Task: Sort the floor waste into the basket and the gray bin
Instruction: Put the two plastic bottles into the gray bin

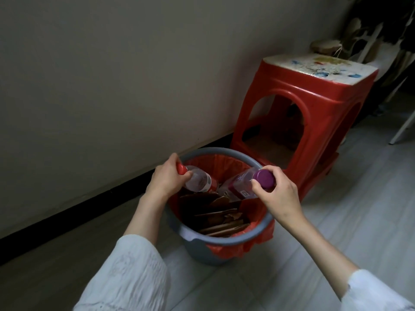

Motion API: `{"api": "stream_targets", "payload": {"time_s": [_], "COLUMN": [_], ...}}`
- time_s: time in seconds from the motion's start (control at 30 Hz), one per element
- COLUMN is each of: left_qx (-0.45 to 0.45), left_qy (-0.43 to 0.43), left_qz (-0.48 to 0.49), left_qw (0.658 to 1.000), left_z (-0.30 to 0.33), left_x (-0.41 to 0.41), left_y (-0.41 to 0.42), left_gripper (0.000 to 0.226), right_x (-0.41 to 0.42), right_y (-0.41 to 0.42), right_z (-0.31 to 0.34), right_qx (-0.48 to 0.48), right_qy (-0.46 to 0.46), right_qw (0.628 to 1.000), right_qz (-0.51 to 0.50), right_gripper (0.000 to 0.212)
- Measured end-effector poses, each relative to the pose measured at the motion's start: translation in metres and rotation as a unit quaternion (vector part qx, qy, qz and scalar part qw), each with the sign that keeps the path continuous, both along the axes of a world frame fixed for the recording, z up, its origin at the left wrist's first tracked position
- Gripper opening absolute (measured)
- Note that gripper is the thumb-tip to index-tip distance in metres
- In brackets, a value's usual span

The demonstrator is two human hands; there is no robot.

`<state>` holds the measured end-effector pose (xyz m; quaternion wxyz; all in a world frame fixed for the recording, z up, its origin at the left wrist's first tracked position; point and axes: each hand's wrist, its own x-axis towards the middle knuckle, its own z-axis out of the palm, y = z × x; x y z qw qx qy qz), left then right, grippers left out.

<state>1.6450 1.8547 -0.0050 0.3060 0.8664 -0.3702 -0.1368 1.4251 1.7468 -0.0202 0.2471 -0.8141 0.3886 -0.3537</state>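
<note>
A gray bin with a red liner stands on the floor by the wall, holding several pieces of brown cardboard. My left hand grips a clear plastic bottle with a red cap at its neck, its body tilted down into the bin. My right hand grips a clear bottle with a purple cap by the cap end, also angled down over the bin's opening. The two bottles point toward each other above the cardboard. No basket is in view.
A red plastic stool with a worn white top stands just behind and right of the bin. The beige wall with a black baseboard runs along the left. Pale floor tiles spread to the right, with white furniture legs at the far right edge.
</note>
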Motion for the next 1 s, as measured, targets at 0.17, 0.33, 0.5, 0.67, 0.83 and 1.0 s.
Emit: {"api": "stream_targets", "payload": {"time_s": [0.17, 0.33, 0.5, 0.67, 0.83, 1.0], "left_qx": [0.02, 0.09, 0.133, 0.096, 0.091, 0.136], "left_qy": [0.016, 0.006, -0.045, -0.038, -0.031, -0.027], "left_qz": [-0.008, -0.047, -0.056, -0.089, -0.1, -0.127], "left_qw": [1.0, 0.995, 0.989, 0.991, 0.99, 0.982], "left_z": [0.004, 0.002, -0.005, -0.008, 0.002, -0.006], "left_x": [0.006, -0.003, -0.014, -0.019, -0.019, -0.024], "left_y": [0.007, 0.003, 0.0, -0.001, -0.002, -0.005], "left_gripper": [0.028, 0.029, 0.032, 0.036, 0.031, 0.034], "right_x": [0.001, 0.008, 0.014, 0.021, 0.033, 0.031], "right_y": [-0.002, 0.002, 0.001, 0.007, -0.007, -0.024], "right_z": [0.0, -0.001, 0.0, -0.008, 0.003, -0.001], "right_qx": [-0.014, 0.007, 0.025, 0.01, 0.025, 0.076], "right_qy": [-0.038, -0.027, 0.071, 0.182, 0.232, 0.29], "right_qw": [0.999, 1.0, 0.997, 0.974, 0.959, 0.941], "right_qz": [-0.026, -0.012, 0.029, 0.136, 0.158, 0.155], "right_gripper": [0.028, 0.031, 0.032, 0.037, 0.045, 0.041]}}
